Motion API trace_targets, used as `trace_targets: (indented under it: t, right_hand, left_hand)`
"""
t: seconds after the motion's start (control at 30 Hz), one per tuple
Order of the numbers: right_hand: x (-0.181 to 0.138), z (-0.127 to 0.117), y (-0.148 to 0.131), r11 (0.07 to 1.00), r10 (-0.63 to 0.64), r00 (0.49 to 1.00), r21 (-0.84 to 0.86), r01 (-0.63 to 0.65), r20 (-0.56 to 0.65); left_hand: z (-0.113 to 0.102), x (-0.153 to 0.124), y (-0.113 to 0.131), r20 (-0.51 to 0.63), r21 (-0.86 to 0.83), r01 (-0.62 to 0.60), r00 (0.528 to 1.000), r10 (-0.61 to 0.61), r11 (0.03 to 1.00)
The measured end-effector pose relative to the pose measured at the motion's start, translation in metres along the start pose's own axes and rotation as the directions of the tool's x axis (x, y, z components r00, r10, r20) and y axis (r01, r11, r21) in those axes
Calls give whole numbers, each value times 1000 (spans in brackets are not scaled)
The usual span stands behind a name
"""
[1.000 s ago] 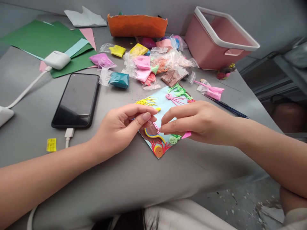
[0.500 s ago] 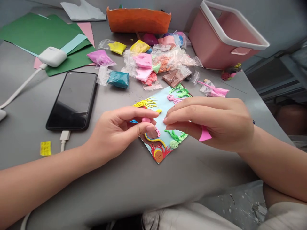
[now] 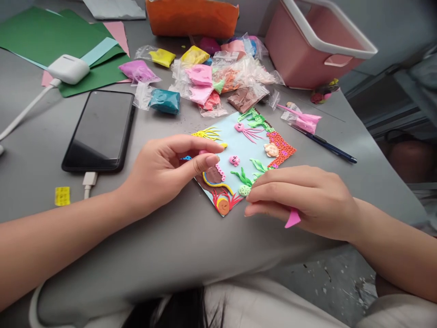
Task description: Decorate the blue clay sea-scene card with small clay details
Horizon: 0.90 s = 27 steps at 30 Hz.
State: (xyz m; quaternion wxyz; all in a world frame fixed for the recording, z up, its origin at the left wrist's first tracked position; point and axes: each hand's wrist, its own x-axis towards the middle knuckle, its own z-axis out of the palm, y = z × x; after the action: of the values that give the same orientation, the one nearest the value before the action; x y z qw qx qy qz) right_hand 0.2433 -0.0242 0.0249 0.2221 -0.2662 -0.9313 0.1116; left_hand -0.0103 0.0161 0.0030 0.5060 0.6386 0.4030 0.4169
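Note:
My left hand is over the left side of a light-blue card decorated with clay sea creatures. Its thumb and fingers curl round a pink lump of clay, mostly hidden by the fingers. My right hand hovers at the card's lower right, fingers pinched together. A pink flared tool end pokes out beneath its palm; the rest is covered. On the card are a small pink octopus, a long-armed pink squid, a beige turtle, and an orange-brown snail.
Behind the card lie several clay packets, including a teal packet and a brown packet. A phone and a white earbud case are at left. A pen lies right, below a pink bin.
My right hand has moved down and slightly right, away from the left hand, uncovering the small octopus, the turtle and the pen. My left hand still holds the pink clay. The view has shifted slightly.

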Motion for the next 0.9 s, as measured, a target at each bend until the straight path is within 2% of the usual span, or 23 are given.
trace_targets:
  t: [0.1, 0.3, 0.5, 0.63, 0.73, 0.8, 0.9]
  right_hand:
    - [-9, 9, -4, 1000, 18, 999, 5, -18, 37]
    - [-10, 12, -6, 998, -37, 995, -52, 42, 96]
    - [-13, 8, -2, 995, 20, 980, 95, -40, 200]
    - [-14, 5, -1, 990, 21, 977, 132, -49, 211]
    - [-12, 0, -6, 984, 30, 992, 171, -51, 123]
    - [-12, -4, -8, 978, 88, 996, 189, -84, -15]
    - [-14, -7, -8, 955, 239, 942, 231, -184, -235]
  left_hand:
    - [0, 0, -2, 2, 22, -17, 1000, 16, 1000]
    - [1, 0, -4, -1, 11, -22, 1000, 22, 1000]
    - [0, 0, -3, 7, 17, -14, 1000, 14, 1000]
    - [0, 0, -3, 8, -4, -2, 1000, 2, 1000]
    - [1, 0, -2, 13, -19, 10, 1000, -9, 1000]
    - [2, 0, -2, 13, -16, 16, 1000, -16, 1000]
    - [2, 0, -2, -2, -8, 27, 1000, -27, 1000]
